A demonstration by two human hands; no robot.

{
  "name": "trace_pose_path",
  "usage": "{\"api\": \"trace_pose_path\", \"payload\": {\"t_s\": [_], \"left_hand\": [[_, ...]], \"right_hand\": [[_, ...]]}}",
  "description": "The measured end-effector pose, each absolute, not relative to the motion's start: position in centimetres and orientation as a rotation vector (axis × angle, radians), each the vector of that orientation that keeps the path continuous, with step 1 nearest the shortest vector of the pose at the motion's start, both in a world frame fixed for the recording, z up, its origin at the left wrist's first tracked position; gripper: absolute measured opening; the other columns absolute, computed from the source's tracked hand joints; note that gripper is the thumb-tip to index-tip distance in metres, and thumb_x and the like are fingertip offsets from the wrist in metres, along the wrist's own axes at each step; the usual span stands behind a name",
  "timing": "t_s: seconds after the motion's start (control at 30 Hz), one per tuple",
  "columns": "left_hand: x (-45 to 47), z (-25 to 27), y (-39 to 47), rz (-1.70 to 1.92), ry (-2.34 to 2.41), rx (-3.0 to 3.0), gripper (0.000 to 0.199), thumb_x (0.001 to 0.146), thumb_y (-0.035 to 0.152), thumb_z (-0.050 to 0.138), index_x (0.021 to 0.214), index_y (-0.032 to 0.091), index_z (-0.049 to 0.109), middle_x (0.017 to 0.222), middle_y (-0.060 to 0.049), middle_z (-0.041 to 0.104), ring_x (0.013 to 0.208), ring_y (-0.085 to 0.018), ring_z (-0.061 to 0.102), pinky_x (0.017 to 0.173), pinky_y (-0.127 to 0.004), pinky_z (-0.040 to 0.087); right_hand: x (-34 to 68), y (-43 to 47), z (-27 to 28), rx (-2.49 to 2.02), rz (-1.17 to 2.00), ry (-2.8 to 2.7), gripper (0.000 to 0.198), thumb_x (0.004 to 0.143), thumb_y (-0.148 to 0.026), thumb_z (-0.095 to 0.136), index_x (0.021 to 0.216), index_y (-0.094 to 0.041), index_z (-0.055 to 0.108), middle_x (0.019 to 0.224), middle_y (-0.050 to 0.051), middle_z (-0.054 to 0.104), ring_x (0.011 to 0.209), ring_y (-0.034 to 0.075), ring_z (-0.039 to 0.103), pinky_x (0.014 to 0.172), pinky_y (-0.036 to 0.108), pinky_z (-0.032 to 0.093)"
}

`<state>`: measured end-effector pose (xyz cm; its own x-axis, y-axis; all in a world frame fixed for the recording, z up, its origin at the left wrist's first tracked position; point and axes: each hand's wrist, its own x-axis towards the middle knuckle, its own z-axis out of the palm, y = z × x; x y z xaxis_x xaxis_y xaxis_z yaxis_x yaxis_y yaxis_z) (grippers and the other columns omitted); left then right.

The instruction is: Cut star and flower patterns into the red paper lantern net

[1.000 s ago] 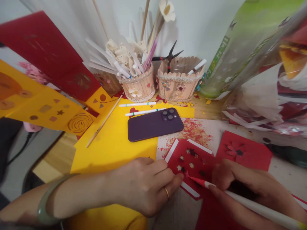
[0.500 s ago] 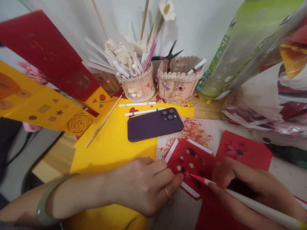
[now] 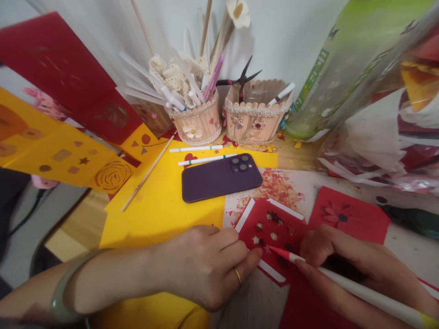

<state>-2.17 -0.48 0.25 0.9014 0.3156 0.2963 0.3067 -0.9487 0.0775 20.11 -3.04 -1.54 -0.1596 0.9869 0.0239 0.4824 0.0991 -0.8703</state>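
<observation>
A red paper piece (image 3: 284, 228), cut with several small star and round holes, has white strips along its edges. My left hand (image 3: 209, 262), wearing a ring, is curled at its left side with fingertips pressed on that edge. My right hand (image 3: 356, 265) is wrapped round a white pen (image 3: 363, 287) with a red pointed tip. The tip touches the red paper by a small pink star (image 3: 266, 249), close to my left fingertips. Right of it lies a red card (image 3: 356, 210) with a cut flower shape.
A purple phone (image 3: 216, 180) lies on yellow paper (image 3: 154, 214), by two white pens and a wooden stick (image 3: 149, 172). Behind stand two decorated baskets (image 3: 197, 121), one holding pliers (image 3: 243, 80). Red and yellow scraps (image 3: 274, 187) are scattered. A green-capped bag (image 3: 329, 82) stands right.
The pen tip and my right hand have shifted very slightly left. My left hand and the red paper stay in place.
</observation>
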Motion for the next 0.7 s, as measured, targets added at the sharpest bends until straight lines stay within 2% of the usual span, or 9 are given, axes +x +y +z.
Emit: {"api": "trace_pose_path", "payload": {"t_s": [0.2,0.7], "left_hand": [[-2.16,0.24,-0.47,0.485,0.495,3.057,0.029,0.093,0.007,0.034,0.105,0.0,0.059,0.066,-0.003,0.054,0.057,-0.016,0.056,0.037,-0.028,0.038],[-2.21,0.2,-0.5,0.466,0.491,3.043,0.029,0.093,0.007,0.033,0.106,0.0,0.058,0.065,-0.003,0.055,0.057,-0.017,0.055,0.037,-0.028,0.039]], "right_hand": [[20.34,-3.0,-1.53,-1.447,1.035,-1.706,0.027,0.078,-0.04,0.053,0.057,-0.025,0.043,0.051,-0.004,0.05,0.047,0.013,0.043,0.038,0.024,0.023],[20.47,-2.88,-1.62,-1.413,0.992,-1.768,0.027,0.081,-0.036,0.052,0.058,-0.025,0.043,0.05,-0.005,0.049,0.042,0.011,0.04,0.038,0.023,0.026]]}}
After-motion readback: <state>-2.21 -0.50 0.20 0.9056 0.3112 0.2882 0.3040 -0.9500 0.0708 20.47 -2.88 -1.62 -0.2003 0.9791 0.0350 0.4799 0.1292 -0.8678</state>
